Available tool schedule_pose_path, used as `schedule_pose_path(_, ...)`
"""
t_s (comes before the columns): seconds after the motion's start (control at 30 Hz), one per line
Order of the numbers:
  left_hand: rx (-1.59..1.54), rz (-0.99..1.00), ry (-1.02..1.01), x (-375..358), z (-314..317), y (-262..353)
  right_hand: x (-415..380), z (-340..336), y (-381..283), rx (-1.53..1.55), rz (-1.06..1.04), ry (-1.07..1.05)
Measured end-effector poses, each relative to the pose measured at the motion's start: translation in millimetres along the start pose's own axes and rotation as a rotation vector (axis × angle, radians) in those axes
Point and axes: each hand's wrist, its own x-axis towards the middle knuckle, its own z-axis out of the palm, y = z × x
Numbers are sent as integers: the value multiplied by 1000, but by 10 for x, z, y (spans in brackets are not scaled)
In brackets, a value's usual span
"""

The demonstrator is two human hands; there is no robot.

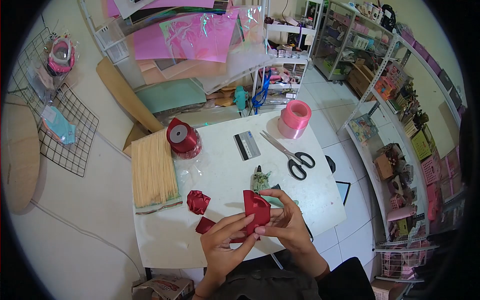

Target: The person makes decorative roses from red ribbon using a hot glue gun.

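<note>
Between my two hands is a folded piece of red satin ribbon [258, 209], raised over the front of the white table. My left hand [224, 243] pinches its lower left side between thumb and fingers. On the other side, my right hand [286, 223] grips the ribbon's right edge, thumb in front and index finger bent over the top. A red ribbon rose [198, 202] lies to the left of my hands. Another bit of red ribbon [204, 225] sits beside my left fingers, partly covered. Just behind my right hand rests a green glue gun [261, 180], mostly hidden.
On the white table [220, 175] are wooden skewers [155, 170], a red ribbon roll [183, 138], a card [247, 145], black-handled scissors [295, 159] and pink ribbon rolls [294, 119]. Loaded shelves [400, 150] stand to the right. A wire grid [67, 130] hangs on the left wall.
</note>
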Motion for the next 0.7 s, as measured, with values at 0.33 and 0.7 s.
schedule_pose_path(0.33,113,45,28,-40,4,2,-22,-35,-17,-19,8,8)
schedule_pose_path(0.7,-26,20,15,-14,-28,34,-87,-21,-122,-142,-50,-76)
